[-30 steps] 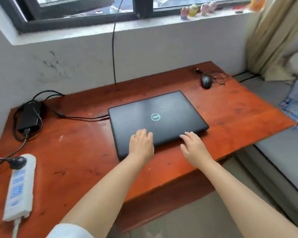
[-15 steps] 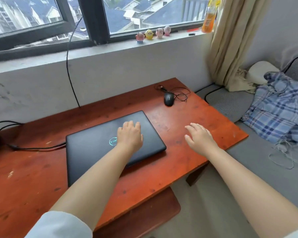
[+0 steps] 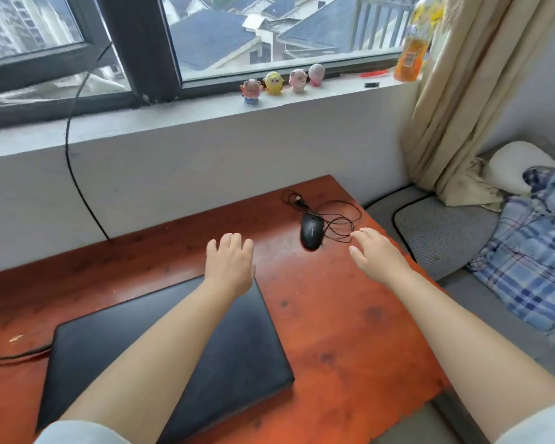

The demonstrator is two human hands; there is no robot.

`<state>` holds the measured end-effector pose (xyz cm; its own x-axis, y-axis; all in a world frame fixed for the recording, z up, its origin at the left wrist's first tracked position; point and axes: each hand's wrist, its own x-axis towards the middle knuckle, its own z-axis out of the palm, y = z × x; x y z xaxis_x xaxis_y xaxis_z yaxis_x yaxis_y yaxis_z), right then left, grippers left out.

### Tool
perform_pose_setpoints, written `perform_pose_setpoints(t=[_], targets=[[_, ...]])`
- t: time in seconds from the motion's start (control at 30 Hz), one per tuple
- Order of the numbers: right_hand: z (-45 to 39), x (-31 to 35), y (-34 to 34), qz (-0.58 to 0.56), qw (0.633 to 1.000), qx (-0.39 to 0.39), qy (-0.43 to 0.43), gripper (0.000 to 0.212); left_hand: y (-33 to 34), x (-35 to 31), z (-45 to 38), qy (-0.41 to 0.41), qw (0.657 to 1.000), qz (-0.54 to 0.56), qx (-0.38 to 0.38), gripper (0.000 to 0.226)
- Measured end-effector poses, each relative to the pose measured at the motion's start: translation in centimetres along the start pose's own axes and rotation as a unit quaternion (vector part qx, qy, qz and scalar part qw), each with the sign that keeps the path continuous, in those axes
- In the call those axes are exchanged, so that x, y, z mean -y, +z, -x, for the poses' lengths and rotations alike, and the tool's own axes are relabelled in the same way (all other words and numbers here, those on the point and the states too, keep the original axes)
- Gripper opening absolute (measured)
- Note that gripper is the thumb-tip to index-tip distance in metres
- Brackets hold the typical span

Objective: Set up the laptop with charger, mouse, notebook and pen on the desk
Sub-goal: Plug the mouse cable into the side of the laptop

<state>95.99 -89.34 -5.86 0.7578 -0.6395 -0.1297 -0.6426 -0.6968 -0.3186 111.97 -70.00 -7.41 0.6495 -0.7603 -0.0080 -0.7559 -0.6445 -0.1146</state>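
- Mouse (image 3: 311,231) sits on the desk (image 3: 350,331) between both hands and just beyond them, long axis pointing away from the person, its loose cord (image 3: 340,216) coiled on the far side.
- Right hand (image 3: 377,254) hovers spread and empty, fingertips just beside the mouse; it looks the nearer one for the grab.
- Left hand (image 3: 229,265) is spread and empty too, over the far corner of the closed laptop (image 3: 237,347), which lies under the left forearm.

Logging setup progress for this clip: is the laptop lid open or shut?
Shut. The laptop lies flat on the desk with only its dark lid showing; no screen or keyboard is visible.
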Motion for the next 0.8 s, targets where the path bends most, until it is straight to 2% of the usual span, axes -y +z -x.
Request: perform_pose_setpoints(t=[0.17, 0.27, 0.43, 0.63, 0.73, 0.8], targets=[[-10.7, -1.2, 0.5, -0.003, 0.999, -0.009, -0.053, 0.036, 2.5, -1.8, -6.4, -0.028, 0.999, -0.006, 0.017, 0.045], [-16.7, -1.7, 2.0, -0.012, 0.996, 0.018, -0.087, 0.035, 4.4, -3.4, -9.9, -0.077, 0.996, 0.033, 0.029, 0.042], [-24.2, -2.7, 4.8, -0.023, 0.994, 0.042, -0.101, 0.037, 8.9, -6.3, -13.9, -0.096, 0.991, 0.06, 0.077, 0.051], [-29.0, -1.7, 7.9, 0.001, 0.995, 0.049, -0.085, 0.035, 12.7, -7.7, -15.2, -0.137, 0.974, 0.121, 0.133, 0.064], [-30.1, -0.9, 8.9, 0.02, 0.994, 0.064, -0.082, 0.025, 13.7, -7.4, -15.1, -0.131, 0.977, 0.114, 0.127, 0.066], [-30.4, -0.9, 8.9, -0.006, 0.995, 0.066, -0.079, 0.022, 13.9, -7.4, -15.0, -0.132, 0.977, 0.116, 0.123, 0.067]])
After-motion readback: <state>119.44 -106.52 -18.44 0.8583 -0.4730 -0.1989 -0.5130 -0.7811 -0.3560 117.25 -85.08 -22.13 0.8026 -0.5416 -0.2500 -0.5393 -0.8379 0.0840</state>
